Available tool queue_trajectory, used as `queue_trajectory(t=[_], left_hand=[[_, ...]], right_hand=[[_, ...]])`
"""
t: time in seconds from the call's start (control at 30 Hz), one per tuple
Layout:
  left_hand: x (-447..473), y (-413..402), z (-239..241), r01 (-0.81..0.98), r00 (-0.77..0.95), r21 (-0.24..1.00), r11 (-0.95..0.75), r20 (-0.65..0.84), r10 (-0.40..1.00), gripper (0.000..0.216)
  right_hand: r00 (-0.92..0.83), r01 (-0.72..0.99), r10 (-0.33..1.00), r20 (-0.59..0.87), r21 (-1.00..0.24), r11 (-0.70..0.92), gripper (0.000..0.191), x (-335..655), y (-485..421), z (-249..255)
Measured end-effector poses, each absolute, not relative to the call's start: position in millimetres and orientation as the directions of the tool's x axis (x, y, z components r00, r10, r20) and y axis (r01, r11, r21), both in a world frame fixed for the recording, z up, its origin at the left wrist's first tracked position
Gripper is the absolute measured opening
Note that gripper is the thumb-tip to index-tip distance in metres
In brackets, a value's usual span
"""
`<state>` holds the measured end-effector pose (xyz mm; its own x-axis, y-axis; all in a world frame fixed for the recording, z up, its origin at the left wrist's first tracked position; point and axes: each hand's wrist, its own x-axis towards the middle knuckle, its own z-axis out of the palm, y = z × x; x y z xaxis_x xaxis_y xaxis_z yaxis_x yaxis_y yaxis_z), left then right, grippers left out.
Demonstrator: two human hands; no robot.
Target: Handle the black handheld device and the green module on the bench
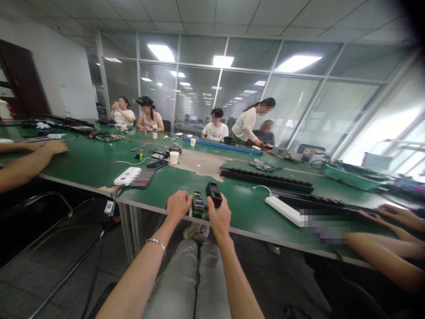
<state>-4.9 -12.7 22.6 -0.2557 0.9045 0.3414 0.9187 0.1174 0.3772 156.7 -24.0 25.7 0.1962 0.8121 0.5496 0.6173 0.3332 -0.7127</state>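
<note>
My left hand (178,205) rests closed at the near edge of the green table (99,166), its fingers against a small green circuit board with parts on it (198,204). My right hand (219,217) is wrapped round a small black box-shaped part (214,194), held just right of the board. A silver bracelet (156,243) sits on my left wrist. My legs in grey trousers show below the table edge.
A white power strip (283,210) and long black strips (265,179) lie to the right. A white device (126,176), a paper cup (174,157) and tools lie further left. Other people's arms rest on the table at left (29,157) and right (392,241). Several people sit at the far side.
</note>
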Motion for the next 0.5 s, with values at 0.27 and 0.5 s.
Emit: queue_trajectory(t=[0.27, 0.5], left_hand=[[-5.9, -11.4, 21.8, 0.921, -0.236, 0.377, 0.097, 0.342, 0.909, 0.041], [-3.1, -12.1, 23.4, 0.921, -0.252, 0.371, 0.123, 0.325, 0.912, 0.037]], right_hand=[[0.119, 0.801, 0.813, 0.570, -0.539, 0.261, 0.053, 184.6, -24.2, -6.2], [0.153, 0.836, 0.837, 0.525, -0.520, 0.173, 0.073, 185.4, -25.0, -2.9]])
